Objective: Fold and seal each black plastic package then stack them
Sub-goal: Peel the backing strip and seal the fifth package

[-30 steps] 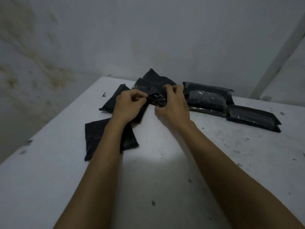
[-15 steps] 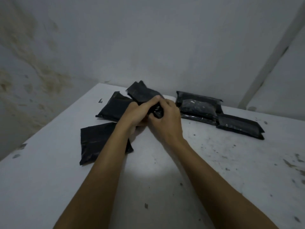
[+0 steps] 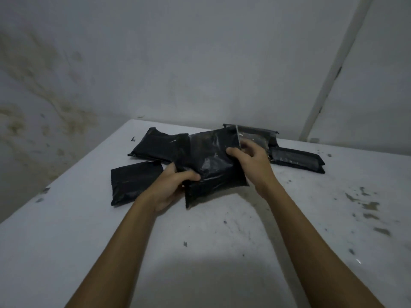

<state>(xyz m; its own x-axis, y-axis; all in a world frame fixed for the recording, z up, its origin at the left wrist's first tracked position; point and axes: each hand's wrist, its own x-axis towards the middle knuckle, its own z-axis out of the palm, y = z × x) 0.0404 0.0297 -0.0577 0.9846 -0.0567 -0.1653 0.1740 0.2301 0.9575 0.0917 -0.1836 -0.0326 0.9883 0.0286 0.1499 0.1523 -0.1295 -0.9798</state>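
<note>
Since a moment ago the crumpled black plastic package (image 3: 211, 165) is opened out flat, gripped by left hand (image 3: 172, 187) and right hand (image 3: 249, 161), still unsealed, with two flat packs (image 3: 136, 182) waiting and the finished ones (image 3: 295, 160) stacked behind.

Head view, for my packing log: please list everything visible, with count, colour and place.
held package: one, black glossy plastic, at the table's centre, gripped by both hands, near end resting on the table.
flat packages on the left: two, black; one near the left edge, one behind it.
packages on the right: at least two, black with shiny patches; one at the back partly hidden by the held package, one long one to its right.
table: one, white, scuffed with dark specks.
wall: grey-white, stained yellowish on the left.
pipe or post: one, white, leaning, right background.
left hand: grips the package's left edge.
right hand: pinches its upper right edge.
</note>
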